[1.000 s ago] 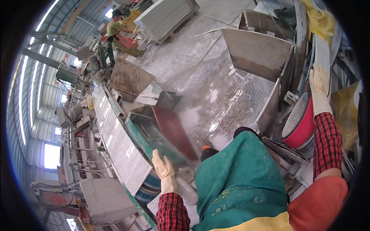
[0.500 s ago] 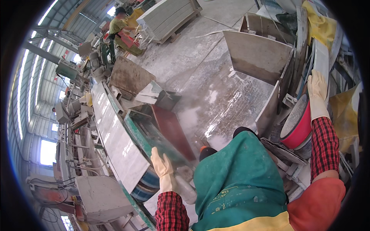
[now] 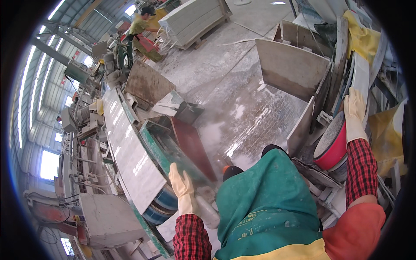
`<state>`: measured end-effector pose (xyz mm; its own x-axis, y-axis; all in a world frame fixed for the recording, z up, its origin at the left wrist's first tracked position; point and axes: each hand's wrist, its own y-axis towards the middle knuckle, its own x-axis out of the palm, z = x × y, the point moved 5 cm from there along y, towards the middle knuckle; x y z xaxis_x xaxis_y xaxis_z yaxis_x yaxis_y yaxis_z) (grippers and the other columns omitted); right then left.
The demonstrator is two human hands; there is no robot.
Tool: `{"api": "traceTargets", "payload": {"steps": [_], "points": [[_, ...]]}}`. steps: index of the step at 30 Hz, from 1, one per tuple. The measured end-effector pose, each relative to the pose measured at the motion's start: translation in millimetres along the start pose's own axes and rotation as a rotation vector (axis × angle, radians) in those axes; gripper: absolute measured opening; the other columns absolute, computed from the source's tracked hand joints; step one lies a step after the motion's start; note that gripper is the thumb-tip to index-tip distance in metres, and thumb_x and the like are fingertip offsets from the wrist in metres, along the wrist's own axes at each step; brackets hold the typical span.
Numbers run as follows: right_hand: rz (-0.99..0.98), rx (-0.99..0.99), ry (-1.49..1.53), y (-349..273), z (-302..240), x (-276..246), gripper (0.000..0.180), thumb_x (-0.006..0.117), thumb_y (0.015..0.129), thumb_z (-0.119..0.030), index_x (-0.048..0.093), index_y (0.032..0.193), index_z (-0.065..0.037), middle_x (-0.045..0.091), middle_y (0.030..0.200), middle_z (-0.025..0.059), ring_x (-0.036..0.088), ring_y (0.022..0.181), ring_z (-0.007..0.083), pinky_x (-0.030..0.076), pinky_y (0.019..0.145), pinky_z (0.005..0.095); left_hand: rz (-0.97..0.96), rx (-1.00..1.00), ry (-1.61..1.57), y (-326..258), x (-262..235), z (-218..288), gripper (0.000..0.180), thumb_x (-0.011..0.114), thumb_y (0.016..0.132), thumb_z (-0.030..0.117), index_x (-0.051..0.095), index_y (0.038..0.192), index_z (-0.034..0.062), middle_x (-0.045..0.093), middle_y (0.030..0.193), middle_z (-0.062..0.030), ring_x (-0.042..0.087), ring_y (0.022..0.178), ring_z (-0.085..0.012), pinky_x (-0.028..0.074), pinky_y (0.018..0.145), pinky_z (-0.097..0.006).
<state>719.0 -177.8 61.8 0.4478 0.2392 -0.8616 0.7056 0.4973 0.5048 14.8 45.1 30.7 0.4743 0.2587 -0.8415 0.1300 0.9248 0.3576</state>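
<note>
Both my hands wear cream rubber gloves. My left hand [image 3: 183,190] has its fingers stretched out beside the near end of a long, shiny pale stone slab [image 3: 134,156]. That slab lies on a green-edged machine bed, and a blue roller or drum [image 3: 161,207] shows under its near end. Whether my left fingers touch the slab, I cannot tell. My right hand [image 3: 355,108] lies with extended fingers on a narrow white slab [image 3: 361,78] at the right. Just below it is a red-rimmed wheel [image 3: 334,147] with a grey, dusty face.
A green trough [image 3: 156,138] with a dark red side panel [image 3: 193,149] stands beside the bed. Grey boards [image 3: 294,67] stand at right on the wet floor [image 3: 242,108]. Far off, a person [image 3: 143,34] works by a stack of pale slabs [image 3: 193,21].
The whole view has shifted slightly. The far person leans more toward the slab stack. My hands keep nearly the same places beside the left slab and on the right one.
</note>
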Motion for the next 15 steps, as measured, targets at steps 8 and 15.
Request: {"api": "traceTargets", "payload": {"steps": [8,15], "points": [[0.032,-0.007,0.013,-8,-5,-6,0.033,0.052,0.090,-0.024,0.056,0.121,-0.012,0.058,0.116,0.0099,0.054,0.112,0.0303,0.044,0.094,0.0444,0.022,0.051,-0.016,1,-1,0,0.047,0.057,0.088,0.005,0.046,0.133,-0.0033,0.054,0.130,-0.0229,0.049,0.115,-0.0415,0.039,0.102,-0.045],[0.024,-0.029,0.016,-14,-12,-15,0.032,0.052,0.091,-0.025,0.056,0.118,-0.011,0.057,0.115,0.0098,0.053,0.111,0.0305,0.044,0.095,0.0433,0.025,0.010,-0.038,0,-3,-3,0.050,0.060,0.088,0.006,0.047,0.136,-0.0012,0.054,0.130,-0.0237,0.051,0.120,-0.0397,0.039,0.106,-0.042]]}}
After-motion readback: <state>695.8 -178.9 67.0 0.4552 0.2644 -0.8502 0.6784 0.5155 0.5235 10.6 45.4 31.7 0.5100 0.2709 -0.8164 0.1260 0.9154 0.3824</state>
